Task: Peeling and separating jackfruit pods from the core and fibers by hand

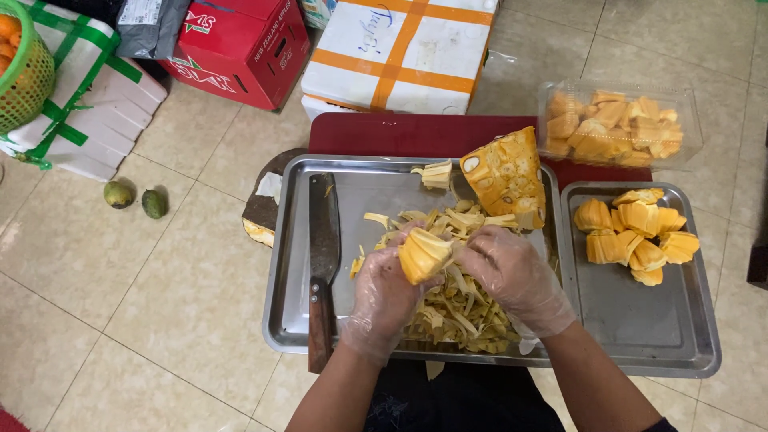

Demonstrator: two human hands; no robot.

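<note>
**Two gloved hands work a jackfruit pod over a steel tray**

At the bottom centre of the frame, two forearms reach up from the lower edge. Both hands wear thin clear gloves. The left hand (384, 292) is closed around a yellow jackfruit pod (424, 254), held just above the middle of the frame. The right hand (516, 276) meets it from the right, fingers curled and pinching at the pod's edge.

Beneath the hands lies a heap of pale yellow fibre strips (456, 308), spread over a large steel tray (288, 320) that rests on the tiled floor (160, 280). A cleaver with a wooden handle (323, 264) lies lengthwise along the tray's left side.

To the right, touching the large tray, a smaller steel tray (640, 336) holds a cluster of cleaned orange-yellow pods (636, 234) in its upper part.

At the large tray's far edge, a cut jackfruit wedge (506, 174) stands tilted. Behind it is a dark red board (384, 134), and at upper right a clear plastic box (620, 124) filled with pods.

Farther off, at upper left, sit two small green fruits (134, 198), a red carton (240, 48), a white box with orange tape (396, 52), and a green basket (24, 72).
</note>
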